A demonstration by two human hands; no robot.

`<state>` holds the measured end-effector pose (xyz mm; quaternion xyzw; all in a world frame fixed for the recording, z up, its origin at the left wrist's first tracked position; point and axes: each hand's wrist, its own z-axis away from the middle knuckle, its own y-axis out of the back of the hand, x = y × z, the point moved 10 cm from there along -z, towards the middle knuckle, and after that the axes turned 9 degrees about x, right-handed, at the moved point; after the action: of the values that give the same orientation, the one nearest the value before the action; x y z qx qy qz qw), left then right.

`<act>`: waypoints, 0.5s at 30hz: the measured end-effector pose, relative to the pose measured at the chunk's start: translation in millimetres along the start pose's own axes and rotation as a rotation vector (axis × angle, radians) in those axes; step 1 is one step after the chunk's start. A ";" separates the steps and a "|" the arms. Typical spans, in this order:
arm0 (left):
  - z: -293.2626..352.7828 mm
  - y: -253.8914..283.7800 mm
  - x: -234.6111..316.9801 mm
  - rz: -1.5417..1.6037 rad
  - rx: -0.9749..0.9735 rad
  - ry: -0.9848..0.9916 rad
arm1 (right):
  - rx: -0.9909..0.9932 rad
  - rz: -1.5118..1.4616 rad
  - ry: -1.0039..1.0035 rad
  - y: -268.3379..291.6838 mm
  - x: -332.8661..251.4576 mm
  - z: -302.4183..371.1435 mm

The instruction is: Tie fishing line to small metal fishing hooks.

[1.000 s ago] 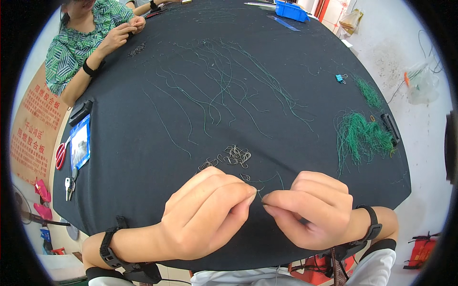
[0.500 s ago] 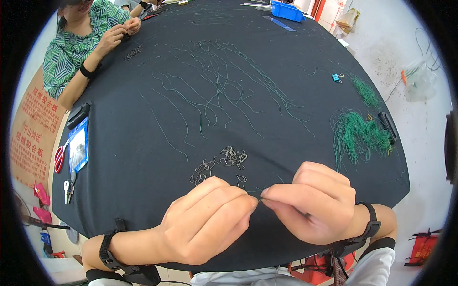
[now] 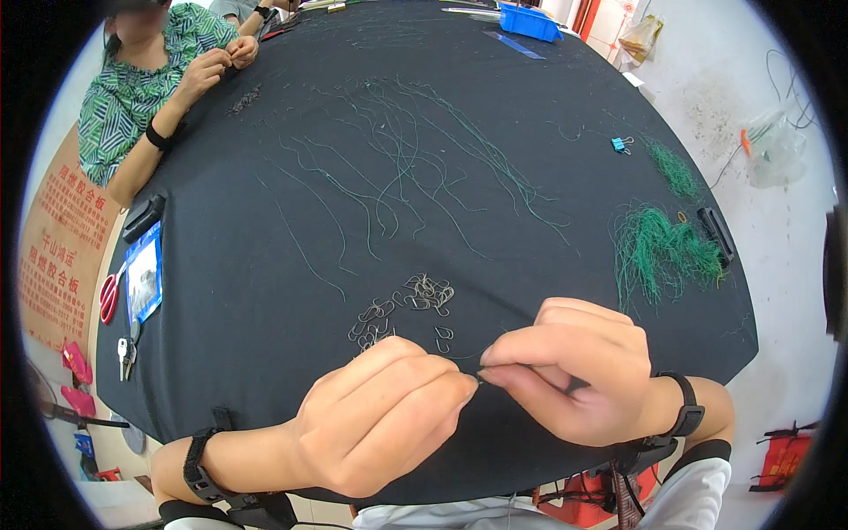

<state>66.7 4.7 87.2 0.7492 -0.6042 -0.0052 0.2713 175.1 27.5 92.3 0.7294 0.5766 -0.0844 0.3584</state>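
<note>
Near the front of the black-covered table, my left hand and my right hand meet almost fingertip to fingertip. Both are closed in a pinch on a thin green thread, of which a short bit shows between them. Whether the left fingers also hold a hook is hidden. Just beyond my left knuckles lies a loose pile of small metal fish hooks. Farther out, several cut lengths of green thread are spread over the cloth.
At the right lie tangled green thread bundles, a black stapler-like object and a blue binder clip. At the left are red-handled scissors, a blue packet and keys. A co-worker sits at the far left; a blue tray stands far off.
My right hand has shifted slightly left, its thumb and forefinger rolling at the thread. My left hand stays nearly in place, still pinching. The whole view has drifted a little.
</note>
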 end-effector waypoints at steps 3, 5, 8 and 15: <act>-0.2 0.9 0.2 0.013 0.003 0.005 | -0.134 -0.068 -0.194 -6.9 14.5 5.2; 0.0 2.0 -0.2 0.014 0.011 0.007 | -0.162 -0.182 -0.361 -12.4 27.5 12.2; -2.9 3.4 2.6 0.077 0.022 -0.018 | -0.164 -0.413 -0.590 -23.2 46.3 27.2; -1.9 6.0 -4.0 0.095 0.048 0.066 | -0.142 -0.567 -0.630 -31.8 49.7 30.8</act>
<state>60.7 8.4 90.0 0.7256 -0.6297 0.0470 0.2733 171.3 49.6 29.7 0.4539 0.6211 -0.3583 0.5290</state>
